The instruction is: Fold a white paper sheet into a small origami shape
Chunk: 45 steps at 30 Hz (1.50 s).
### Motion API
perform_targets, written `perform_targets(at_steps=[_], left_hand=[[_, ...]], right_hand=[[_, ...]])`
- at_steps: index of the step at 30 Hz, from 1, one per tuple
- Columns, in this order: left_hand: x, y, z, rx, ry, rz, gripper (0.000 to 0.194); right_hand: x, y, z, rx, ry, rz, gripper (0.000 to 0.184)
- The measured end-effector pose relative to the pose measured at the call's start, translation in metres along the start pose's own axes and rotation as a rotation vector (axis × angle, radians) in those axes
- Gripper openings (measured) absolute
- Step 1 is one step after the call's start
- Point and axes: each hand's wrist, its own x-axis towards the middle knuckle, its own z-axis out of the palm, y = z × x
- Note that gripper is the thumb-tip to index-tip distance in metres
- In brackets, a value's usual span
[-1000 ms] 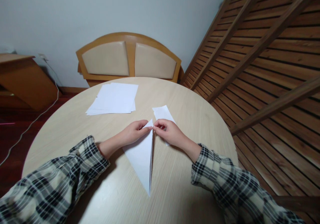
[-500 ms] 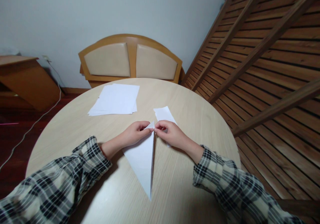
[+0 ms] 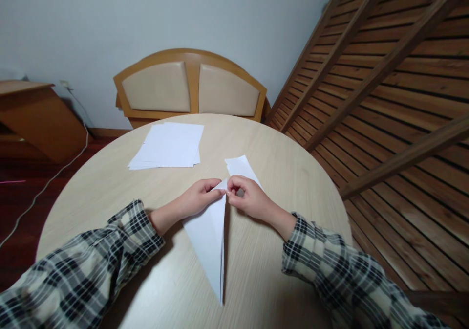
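Observation:
A white sheet of paper (image 3: 208, 241), folded into a long triangle, points toward me over the round table. My left hand (image 3: 200, 198) grips it near its far end, thumb on top and fingers underneath. At the right edge, close to the upper tip, my right hand (image 3: 249, 196) pinches the paper between thumb and fingers. The layers along that right edge stand slightly apart. Beyond my right hand lies a narrow strip of white paper (image 3: 242, 166), partly covered by the hand.
Several white sheets (image 3: 168, 144) lie stacked at the far left of the round wooden table (image 3: 286, 158). Behind it stands a padded headboard (image 3: 157, 87). Slatted wood panels (image 3: 384, 123) lean on the right. A desk (image 3: 40, 123) and a white cable (image 3: 54, 177) are at left.
The folded paper's near tip has shifted slightly toward me, and its layers have parted a little more. My right hand's fingers are more curled at the edge; my left hand has barely moved.

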Motion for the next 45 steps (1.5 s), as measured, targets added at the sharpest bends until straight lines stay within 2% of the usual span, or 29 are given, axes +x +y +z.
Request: perform_targets(at_steps=[5,11,17,26,32,41,45], left_hand=[[0.001,-0.002,0.001,-0.034,0.013,-0.018,0.024],[0.001,-0.002,0.001,-0.038,0.027,-0.032,0.026],[0.0,0.004,-0.003,0.038,0.007,-0.006,0.027],[0.0,0.009,-0.006,0.18,-0.001,0.041,0.028],[-0.001,0.009,-0.006,0.134,-0.017,0.083,0.027],[-0.003,0.011,-0.005,0.112,-0.008,0.065,0.026],[-0.003,0.011,-0.005,0.098,-0.004,0.053,0.027]], right_hand=[[0.0,-0.001,-0.001,-0.011,0.002,-0.018,0.01],[0.0,0.002,0.0,0.076,-0.016,0.019,0.008],[-0.001,0.01,0.0,0.147,-0.046,0.04,0.006],[0.0,0.01,-0.002,0.067,-0.062,0.054,0.005],[0.0,0.007,-0.001,0.036,-0.053,0.058,0.008],[0.0,0.002,-0.001,0.086,-0.061,0.086,0.006],[0.0,0.0,-0.001,0.059,-0.061,0.053,0.007]])
